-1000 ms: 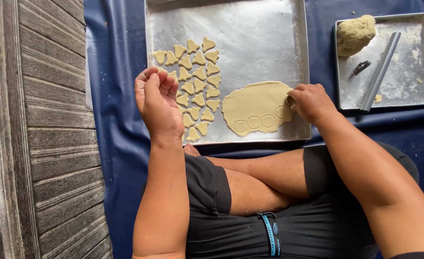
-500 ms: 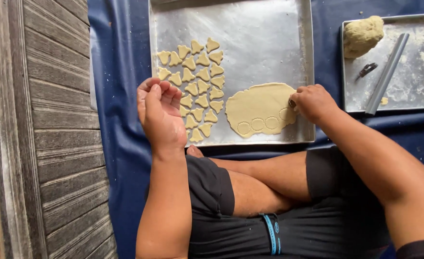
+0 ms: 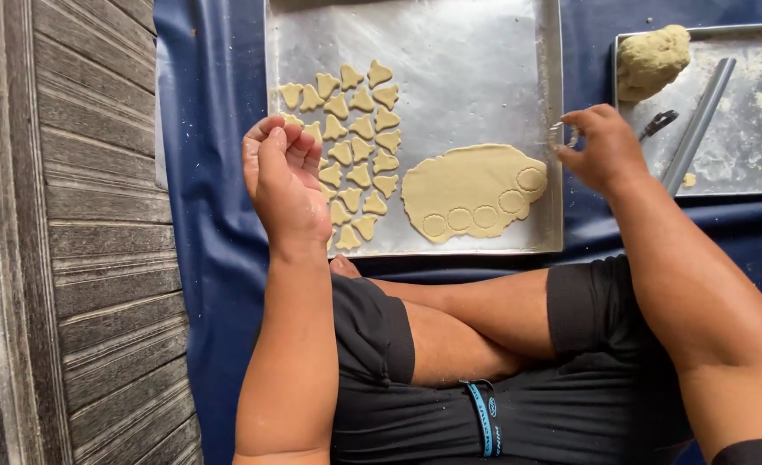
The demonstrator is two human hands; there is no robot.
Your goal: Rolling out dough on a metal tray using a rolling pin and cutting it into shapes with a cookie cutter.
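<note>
A flat sheet of rolled dough (image 3: 471, 189) lies on a large metal tray (image 3: 450, 52), with several round cuts pressed along its lower right edge. My right hand (image 3: 600, 151) is lifted just right of the dough and pinches a small round metal cutter (image 3: 562, 135). To the left, several folded dough pieces (image 3: 359, 146) sit in rows on the tray. My left hand (image 3: 282, 185) hovers over the tray's left edge, fingers curled loosely, nothing visible in it.
A smaller metal tray (image 3: 743, 164) at the right holds a dough lump (image 3: 652, 58), a grey rolling pipe (image 3: 698, 125) and a small dark tool (image 3: 659, 123). Blue sheet (image 3: 208, 172) covers the floor; a wooden plank wall (image 3: 79, 258) runs along the left. My crossed legs fill the foreground.
My right hand has lifted off the dough and moved right and up with the cutter, leaving a new round cut at the dough's right end. The left hand stays put.
</note>
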